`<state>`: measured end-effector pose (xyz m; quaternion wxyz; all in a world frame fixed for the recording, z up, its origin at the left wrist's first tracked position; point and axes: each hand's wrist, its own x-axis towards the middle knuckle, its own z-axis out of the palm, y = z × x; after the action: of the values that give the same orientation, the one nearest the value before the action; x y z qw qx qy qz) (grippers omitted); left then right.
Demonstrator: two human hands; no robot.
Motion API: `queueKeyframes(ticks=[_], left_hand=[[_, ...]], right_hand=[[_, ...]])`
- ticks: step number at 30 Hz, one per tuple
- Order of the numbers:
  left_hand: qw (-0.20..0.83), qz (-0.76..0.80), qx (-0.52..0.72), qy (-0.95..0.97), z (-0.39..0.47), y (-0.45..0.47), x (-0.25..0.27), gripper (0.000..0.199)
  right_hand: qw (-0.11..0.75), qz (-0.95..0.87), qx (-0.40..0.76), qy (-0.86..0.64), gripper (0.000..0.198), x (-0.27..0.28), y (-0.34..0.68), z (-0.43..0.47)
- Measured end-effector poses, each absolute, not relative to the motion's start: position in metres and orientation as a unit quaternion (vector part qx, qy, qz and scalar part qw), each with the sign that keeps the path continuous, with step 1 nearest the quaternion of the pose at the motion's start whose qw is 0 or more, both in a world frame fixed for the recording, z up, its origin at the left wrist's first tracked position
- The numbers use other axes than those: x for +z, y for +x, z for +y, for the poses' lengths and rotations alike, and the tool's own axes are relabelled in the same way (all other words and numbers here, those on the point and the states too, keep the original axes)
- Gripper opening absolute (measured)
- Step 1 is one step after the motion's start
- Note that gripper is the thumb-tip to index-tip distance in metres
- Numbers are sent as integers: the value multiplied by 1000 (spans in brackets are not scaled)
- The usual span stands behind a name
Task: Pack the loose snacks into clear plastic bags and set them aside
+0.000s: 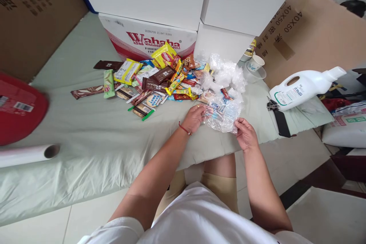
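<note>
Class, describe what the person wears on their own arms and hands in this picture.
The left hand is ungloved, with a thin red cord bracelet at the wrist, carrying what looks like a small bead. The right hand is ungloved too, with no band visible. The sleeves are short and white; the right one is mostly cut off.

The broadest way in runs over the front left of the table (pixel 111 133), between the snack pile (pixel 160 78) and the near edge, with the red container (pixel 20 110) and white roll (pixel 25 155) blocking the far left. Behind the pile, the Wahaha carton (pixel 148 38) stands like a wall. Crumpled plastic bags (pixel 225 70) and a paper cup (pixel 255 63) fill the right rear. Both hands and the clear bag (pixel 224 118) bar the front middle; a narrower gap opens between them and the white bottle (pixel 305 85).
</note>
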<state>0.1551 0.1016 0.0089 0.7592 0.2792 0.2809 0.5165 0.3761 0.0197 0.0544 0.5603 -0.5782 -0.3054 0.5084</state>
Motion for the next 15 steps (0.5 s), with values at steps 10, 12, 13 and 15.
queueKeyframes(ticks=[10,12,13,15], left_hand=[[714,344,485,369,92,165,11,49],[697,359,504,363,94,165,9,50],[694,361,512,355,94,165,9,52],[694,358,518,349,95,164,9,55]], right_hand=[[513,-378,488,-597,40,56,370,10],[508,-378,488,-601,41,55,368,10],[507,-379,486,-603,41,55,368,11],[511,-383,477,-603,44,55,367,13]])
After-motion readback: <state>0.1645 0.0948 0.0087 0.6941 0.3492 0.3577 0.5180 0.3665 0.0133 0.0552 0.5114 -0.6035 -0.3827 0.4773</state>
